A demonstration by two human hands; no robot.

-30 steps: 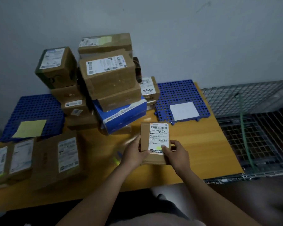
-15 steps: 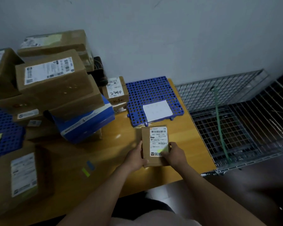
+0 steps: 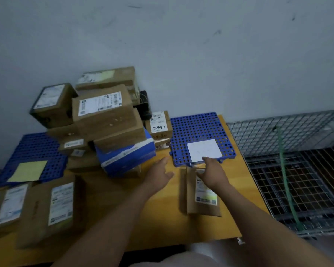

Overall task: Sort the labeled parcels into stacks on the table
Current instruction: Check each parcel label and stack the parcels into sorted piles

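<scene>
Left hand [image 3: 158, 173] hovers spread, holding nothing; right hand [image 3: 213, 173] covers far end of parcel [image 3: 204, 198], grip unclear.

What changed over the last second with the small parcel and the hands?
The left hand let go of the small parcel and moved off toward the pile. The parcel now lies on the table before the right blue mat, the right hand resting on its far end. The pile stayed put.

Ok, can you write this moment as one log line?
left hand: open, holding nothing | right hand: on small parcel far end, grip unclear | parcel: label up on table, in front of blue mat
</scene>
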